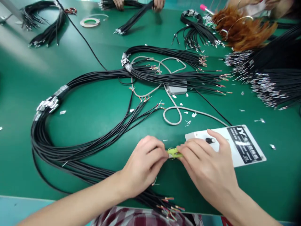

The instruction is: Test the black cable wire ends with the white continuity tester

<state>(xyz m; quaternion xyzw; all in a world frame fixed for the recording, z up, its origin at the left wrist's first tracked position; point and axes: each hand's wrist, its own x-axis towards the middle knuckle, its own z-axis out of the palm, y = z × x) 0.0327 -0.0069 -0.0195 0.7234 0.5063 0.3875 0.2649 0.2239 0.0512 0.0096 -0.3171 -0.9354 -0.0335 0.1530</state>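
My left hand [147,164] is closed in a pinch, its fingertips meeting the left end of a small yellow-green clip-like piece [173,153]. A thin whitish bit shows at those fingertips, but what they pinch is mostly hidden. From the other side, my right hand [208,160] has its thumb and fingers on the right end of the same piece, with one finger raised. Partly under the right hand lies a flat white box with a black "JY" label [245,144] and a black knob [210,140]. A bundle of black cables [77,155] curves round beside my left forearm.
More black cables with stripped coloured ends [169,77] lie ahead, near a grey cord [172,123] and a grey block [177,88]. Large cable piles [270,84] are at right. White scraps [194,115] dot the green table. Another person's hands [158,4] hold cables at the back.
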